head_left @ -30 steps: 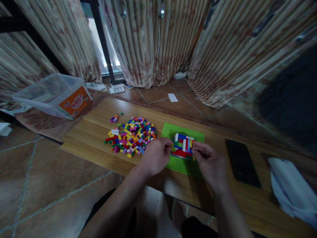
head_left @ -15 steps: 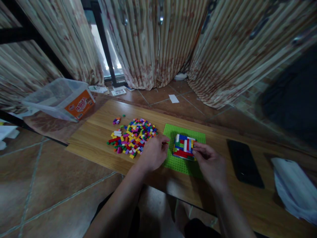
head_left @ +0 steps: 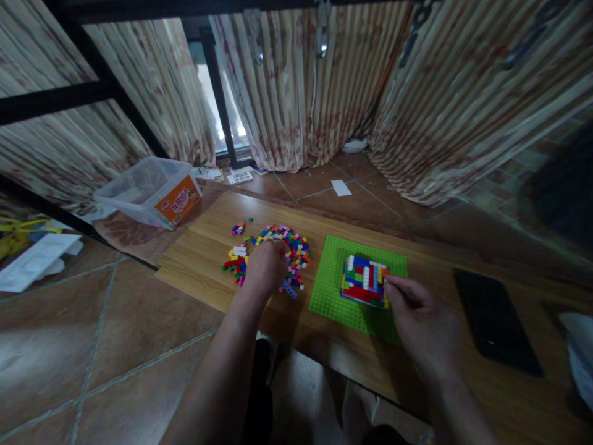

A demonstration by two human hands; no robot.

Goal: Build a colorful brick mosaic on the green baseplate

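Note:
My left hand (head_left: 267,267) is over the pile of small loose toy bricks (head_left: 299,250), its fingers curled down and closed. Whatever its fingertips pinch is hidden behind the hand. A flat, many-coloured block of joined toy bricks (head_left: 364,281) sits on a green studded baseplate (head_left: 328,296). At the block's right edge, my right hand (head_left: 424,315) has its thumb and fingers pinched together against the bricks. A long blue brick piece (head_left: 290,288) lies at the near edge of the pile.
The wooden bench (head_left: 194,266) carries everything. A dark phone-like slab (head_left: 495,321) lies right of the baseplate, with a whitish plastic bag (head_left: 579,352) beyond it. A clear plastic tub (head_left: 148,191) with an orange label stands at the far left. Curtains (head_left: 287,93) hang behind.
My left hand has moved left from beside the baseplate onto the loose bricks. My right hand stays at the block's right edge. The whole view has shifted, so things appear further right.

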